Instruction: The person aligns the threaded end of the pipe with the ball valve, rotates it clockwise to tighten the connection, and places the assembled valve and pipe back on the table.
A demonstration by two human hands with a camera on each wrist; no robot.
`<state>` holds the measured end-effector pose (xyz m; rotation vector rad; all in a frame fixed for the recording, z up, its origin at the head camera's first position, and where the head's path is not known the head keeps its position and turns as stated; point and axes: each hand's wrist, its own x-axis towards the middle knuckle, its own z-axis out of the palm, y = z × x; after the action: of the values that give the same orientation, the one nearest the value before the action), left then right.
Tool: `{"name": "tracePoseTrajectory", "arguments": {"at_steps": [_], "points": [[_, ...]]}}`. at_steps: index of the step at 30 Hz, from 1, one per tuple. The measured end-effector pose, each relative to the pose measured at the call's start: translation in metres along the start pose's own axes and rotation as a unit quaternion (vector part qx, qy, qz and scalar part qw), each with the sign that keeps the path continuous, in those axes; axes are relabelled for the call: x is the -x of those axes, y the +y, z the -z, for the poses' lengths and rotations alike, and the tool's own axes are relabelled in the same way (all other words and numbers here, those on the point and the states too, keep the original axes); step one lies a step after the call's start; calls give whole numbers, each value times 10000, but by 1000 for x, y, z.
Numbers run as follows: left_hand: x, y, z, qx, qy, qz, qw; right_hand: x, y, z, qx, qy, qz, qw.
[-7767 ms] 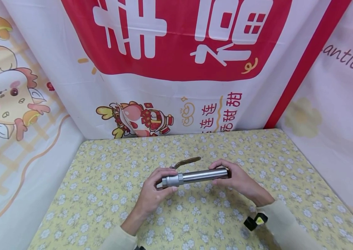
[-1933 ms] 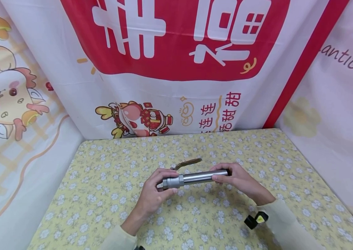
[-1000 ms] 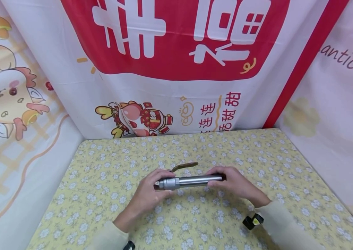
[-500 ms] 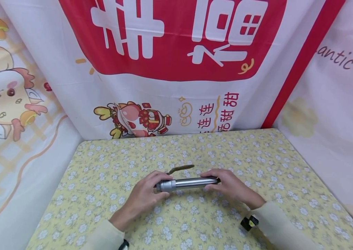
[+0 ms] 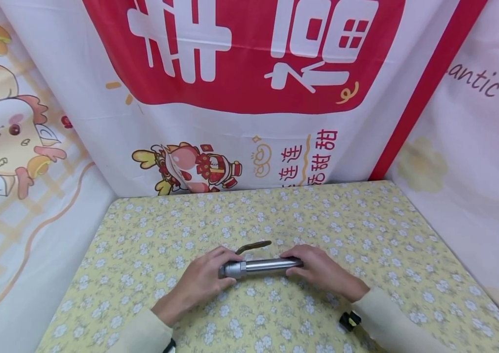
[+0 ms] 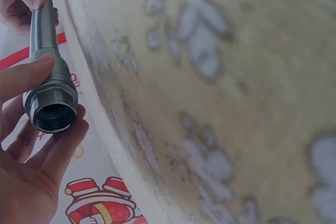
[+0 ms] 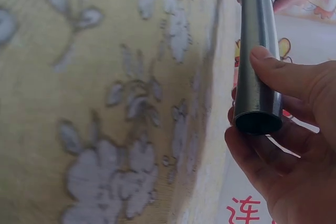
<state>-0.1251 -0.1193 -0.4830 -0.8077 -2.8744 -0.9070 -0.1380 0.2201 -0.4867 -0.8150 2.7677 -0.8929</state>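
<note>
My left hand (image 5: 202, 278) grips a grey metal ball valve (image 5: 235, 269), thumb on the near side and fingers over the far side. A brownish lever handle (image 5: 255, 246) rises from the valve and points right. Joined to the valve's right end is a smooth steel pipe (image 5: 266, 265), lying nearly level over the table. Around the pipe's free end curls my right hand (image 5: 320, 268). In the left wrist view the valve's hexagonal end (image 6: 54, 109) faces the camera, showing an internal thread. The right wrist view shows the pipe's open, dark end (image 7: 258, 121) between thumb and fingers.
A table (image 5: 165, 235) covered in yellow floral cloth lies beneath the hands. Behind it hangs a white and red printed cloth (image 5: 249, 105), with more printed cloth at the left and right sides. Black wrist-worn devices (image 5: 349, 321) show at the sleeves.
Both hands have brought the joined valve and pipe nearer the body and slightly left, lower in the head view. Both grips stay on the same parts, and valve and pipe remain joined.
</note>
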Motion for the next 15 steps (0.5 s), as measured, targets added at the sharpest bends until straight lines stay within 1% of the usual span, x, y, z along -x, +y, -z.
{"name": "tracePoseTrajectory", "arguments": {"at_steps": [6, 15], "points": [[0, -2, -3, -205, -177, -101, 9996, 2, -2, -6, 104, -111, -122, 9998], [-2, -3, -5, -291, -310, -144, 9990, 3, -7, -10, 597, -163, -96, 9980]]}}
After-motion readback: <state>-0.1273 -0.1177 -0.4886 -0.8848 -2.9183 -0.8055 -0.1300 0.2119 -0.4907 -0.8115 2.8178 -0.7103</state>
